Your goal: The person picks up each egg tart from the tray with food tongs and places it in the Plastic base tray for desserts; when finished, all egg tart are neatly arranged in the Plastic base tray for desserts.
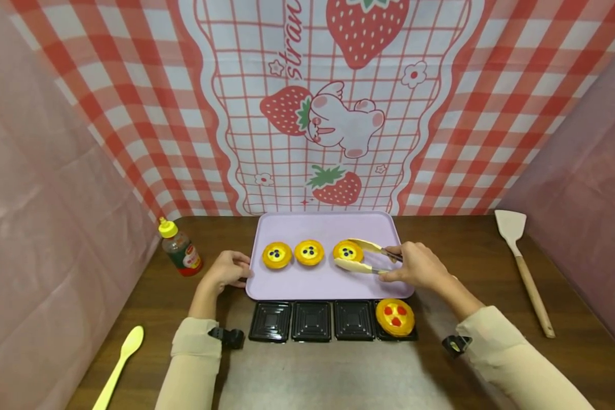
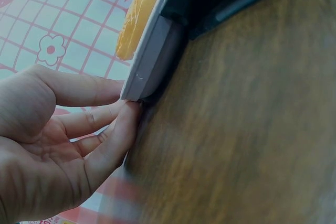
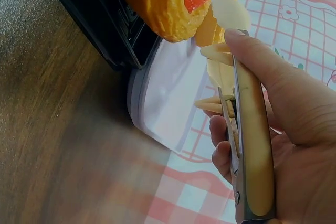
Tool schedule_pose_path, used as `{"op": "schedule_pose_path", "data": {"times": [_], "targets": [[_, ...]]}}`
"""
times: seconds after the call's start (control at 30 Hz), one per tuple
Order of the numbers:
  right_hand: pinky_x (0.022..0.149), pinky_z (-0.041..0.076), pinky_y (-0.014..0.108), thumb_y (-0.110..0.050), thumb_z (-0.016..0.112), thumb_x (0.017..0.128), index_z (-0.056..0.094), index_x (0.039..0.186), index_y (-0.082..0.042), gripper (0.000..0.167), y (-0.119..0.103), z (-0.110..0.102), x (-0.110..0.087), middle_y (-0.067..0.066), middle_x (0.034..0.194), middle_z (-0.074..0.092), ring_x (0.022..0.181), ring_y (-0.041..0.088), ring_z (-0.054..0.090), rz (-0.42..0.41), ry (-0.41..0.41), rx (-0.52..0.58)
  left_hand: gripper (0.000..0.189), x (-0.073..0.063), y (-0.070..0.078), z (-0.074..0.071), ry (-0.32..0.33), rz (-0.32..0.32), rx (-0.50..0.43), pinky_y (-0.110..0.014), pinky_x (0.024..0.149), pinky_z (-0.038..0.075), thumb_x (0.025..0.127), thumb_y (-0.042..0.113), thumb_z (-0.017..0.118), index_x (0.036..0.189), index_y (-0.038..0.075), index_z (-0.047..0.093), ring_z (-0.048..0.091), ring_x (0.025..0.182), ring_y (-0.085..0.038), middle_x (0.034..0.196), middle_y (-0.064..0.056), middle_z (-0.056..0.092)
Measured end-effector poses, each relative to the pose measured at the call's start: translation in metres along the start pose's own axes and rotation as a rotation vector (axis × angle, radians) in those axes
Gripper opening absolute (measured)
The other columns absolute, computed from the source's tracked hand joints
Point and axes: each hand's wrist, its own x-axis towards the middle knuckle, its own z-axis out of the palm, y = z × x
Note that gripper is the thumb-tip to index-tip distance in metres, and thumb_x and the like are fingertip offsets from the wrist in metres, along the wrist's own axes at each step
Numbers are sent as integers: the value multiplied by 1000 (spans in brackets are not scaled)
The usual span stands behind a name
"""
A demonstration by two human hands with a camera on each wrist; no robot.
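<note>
At the left edge of the lilac tray [image 1: 328, 285], my left hand [image 1: 229, 270] pinches the rim between thumb and fingers; the left wrist view shows this hand [image 2: 68, 124] close up. My right hand [image 1: 415, 265] holds cream-tipped metal tongs [image 3: 252, 135]. In the head view the tongs' two tips lie on either side of the rightmost egg tart [image 1: 348, 251], which has dark berries on top; whether they press it cannot be told. Two similar tarts, a middle one [image 1: 309, 252] and a left one [image 1: 277, 255], sit on the tray.
Along the tray's front edge runs a row of black square containers [image 1: 311, 321]; the rightmost bears a tart with red pieces [image 1: 395, 318]. A sauce bottle [image 1: 181, 248] and yellow spoon [image 1: 123, 359] are at left. A spatula [image 1: 525, 273] lies at right.
</note>
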Motion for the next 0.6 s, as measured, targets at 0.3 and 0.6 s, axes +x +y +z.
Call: {"op": "schedule_pose_path", "data": {"times": [0.3, 0.6], "targets": [[49, 33, 28, -42, 90, 68, 66, 126, 1, 76, -1, -5, -5, 12, 101, 70, 63, 18, 47, -5, 27, -38, 35, -1, 1, 0, -6, 3, 2, -41, 65, 62, 81, -6, 71, 112, -13, 57, 61, 74, -22, 88, -15, 60], [54, 39, 29, -51, 88, 68, 65, 129, -1, 83, -8, -41, -22, 14, 102, 70, 68, 18, 49, -33, 73, -25, 34, -2, 0, 1, 1, 4, -6, -40, 64, 62, 81, -8, 71, 111, -12, 57, 61, 73, -22, 88, -15, 60]]}}
